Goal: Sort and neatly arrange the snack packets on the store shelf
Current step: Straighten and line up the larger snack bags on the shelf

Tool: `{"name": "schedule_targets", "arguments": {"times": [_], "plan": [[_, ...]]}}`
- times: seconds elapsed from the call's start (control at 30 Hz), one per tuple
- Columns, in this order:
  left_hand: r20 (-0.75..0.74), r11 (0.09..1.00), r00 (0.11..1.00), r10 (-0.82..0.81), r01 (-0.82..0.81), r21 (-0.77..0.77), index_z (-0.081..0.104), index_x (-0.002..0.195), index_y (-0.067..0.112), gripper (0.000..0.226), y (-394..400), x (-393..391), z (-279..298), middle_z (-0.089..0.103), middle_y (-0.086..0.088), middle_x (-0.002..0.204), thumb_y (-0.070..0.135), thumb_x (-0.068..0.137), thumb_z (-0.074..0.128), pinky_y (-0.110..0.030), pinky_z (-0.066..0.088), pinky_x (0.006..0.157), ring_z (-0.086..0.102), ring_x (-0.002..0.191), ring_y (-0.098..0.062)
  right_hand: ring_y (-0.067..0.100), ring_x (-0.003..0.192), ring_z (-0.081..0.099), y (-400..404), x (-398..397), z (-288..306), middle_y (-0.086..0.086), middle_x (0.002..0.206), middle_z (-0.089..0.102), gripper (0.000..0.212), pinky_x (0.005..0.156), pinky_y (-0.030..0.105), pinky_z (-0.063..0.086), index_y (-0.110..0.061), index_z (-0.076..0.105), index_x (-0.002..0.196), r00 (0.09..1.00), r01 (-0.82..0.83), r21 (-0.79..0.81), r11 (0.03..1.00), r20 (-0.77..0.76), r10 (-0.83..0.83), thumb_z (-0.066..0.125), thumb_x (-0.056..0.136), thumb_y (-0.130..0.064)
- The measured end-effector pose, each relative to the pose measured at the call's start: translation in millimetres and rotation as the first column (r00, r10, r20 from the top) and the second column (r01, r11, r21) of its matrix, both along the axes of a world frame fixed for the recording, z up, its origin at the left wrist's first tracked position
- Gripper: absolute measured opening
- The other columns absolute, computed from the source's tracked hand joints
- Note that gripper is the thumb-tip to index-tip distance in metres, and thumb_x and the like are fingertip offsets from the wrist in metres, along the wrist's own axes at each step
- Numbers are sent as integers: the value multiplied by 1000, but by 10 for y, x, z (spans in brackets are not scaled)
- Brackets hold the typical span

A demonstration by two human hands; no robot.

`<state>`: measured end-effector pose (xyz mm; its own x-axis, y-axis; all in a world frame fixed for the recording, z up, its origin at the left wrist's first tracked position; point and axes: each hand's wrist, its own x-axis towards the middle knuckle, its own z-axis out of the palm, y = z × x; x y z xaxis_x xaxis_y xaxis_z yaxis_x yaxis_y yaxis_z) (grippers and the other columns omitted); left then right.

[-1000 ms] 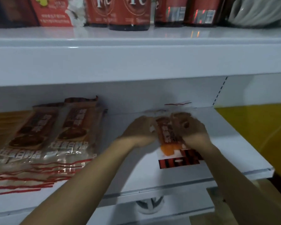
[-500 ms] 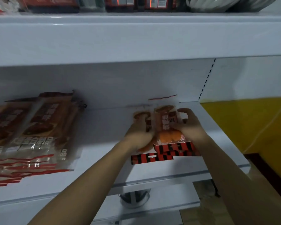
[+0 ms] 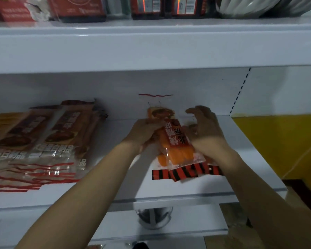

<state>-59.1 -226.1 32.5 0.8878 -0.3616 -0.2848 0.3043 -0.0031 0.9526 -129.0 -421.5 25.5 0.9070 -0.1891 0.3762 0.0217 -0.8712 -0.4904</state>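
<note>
A small pile of orange snack packets (image 3: 176,146) with red-and-black striped ends lies on the white middle shelf (image 3: 250,169), right of centre. My left hand (image 3: 144,132) grips the pile's left side, fingers curled round the packets. On the right side my right hand (image 3: 203,126) rests against the pile, its fingers raised and loosely curled above the packets. The top packet sits tilted, label up. Further left on the same shelf, a spread stack of brown snack packets (image 3: 43,141) lies flat.
The upper shelf (image 3: 151,45) overhangs close above and carries red boxes (image 3: 75,8) and dark packages (image 3: 165,6). A yellow wall (image 3: 276,141) is to the right of the shelf's end. A lower shelf (image 3: 169,232) sits below my forearms.
The top orange packet has tilted and shifted onto the pile. My right hand's fingers have lifted off it. The view has dropped slightly, showing more of the upper shelf.
</note>
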Motion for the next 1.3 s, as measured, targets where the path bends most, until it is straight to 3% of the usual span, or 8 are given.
{"name": "schedule_targets", "arguments": {"times": [0.17,0.3,0.43,0.57,0.67,0.77,0.87,1.3], "plan": [[291,740,783,-549,294,605,77,101,15,21,94,106,236,78,-3,92,34,94,72,-26,61,75,74,76,-8,27,152,25,215,184,474,4,161,37,59,121,51,22,-22,55,141,922,-345,-337,876,53,383,61,85,-5],[403,611,606,-685,178,771,76,104,22,20,138,167,424,68,15,88,38,94,70,-12,47,67,64,71,9,15,111,65,335,297,674,-1,119,72,36,113,45,42,-23,65,128,888,-459,-361,812,-187,419,58,93,-14],[545,529,581,-604,-218,820,73,114,22,42,401,249,486,70,6,107,55,89,69,-33,49,89,64,100,-13,5,86,64,237,404,542,-8,97,71,20,87,31,55,-24,73,100,908,-390,-172,904,-237,346,55,99,-16],[893,695,437,-107,-609,382,65,125,22,47,851,151,433,62,3,121,51,89,57,-34,42,101,58,113,-20,-3,86,63,162,508,383,-12,94,69,24,71,9,43,-30,73,91,960,-186,96,978,-195,201,58,99,-12],[805,717,544,238,-657,233,62,124,10,42,1219,126,218,65,-5,110,37,91,61,-34,51,90,64,100,-22,0,82,67,263,532,326,-14,92,73,26,72,12,47,-29,75,84,977,-131,305,943,-123,175,63,95,-9],[601,842,743,294,-499,204,60,112,-5,39,1328,-37,48,64,-11,96,31,97,57,-14,45,71,61,81,-8,7,77,73,500,540,295,-6,82,77,25,66,16,52,-20,77,81,976,-108,589,801,-92,199,64,92,-1],[229,949,930,288,-309,64,64,119,5,27,1263,-307,68,76,-11,101,25,103,57,-29,52,69,71,82,-21,19,79,74,813,537,285,3,81,77,23,72,29,55,-14,77,82,964,-71,772,632,-109,241,65,90,3],[515,871,800,309,-455,185,73,82,9,23,2640,35,311,66,-1,59,26,96,71,-24,37,44,53,43,-14,21,56,66,2269,595,319,12,73,72,36,49,30,50,-17,60,115,932,-215,837,504,21,363,69,87,5]]}}
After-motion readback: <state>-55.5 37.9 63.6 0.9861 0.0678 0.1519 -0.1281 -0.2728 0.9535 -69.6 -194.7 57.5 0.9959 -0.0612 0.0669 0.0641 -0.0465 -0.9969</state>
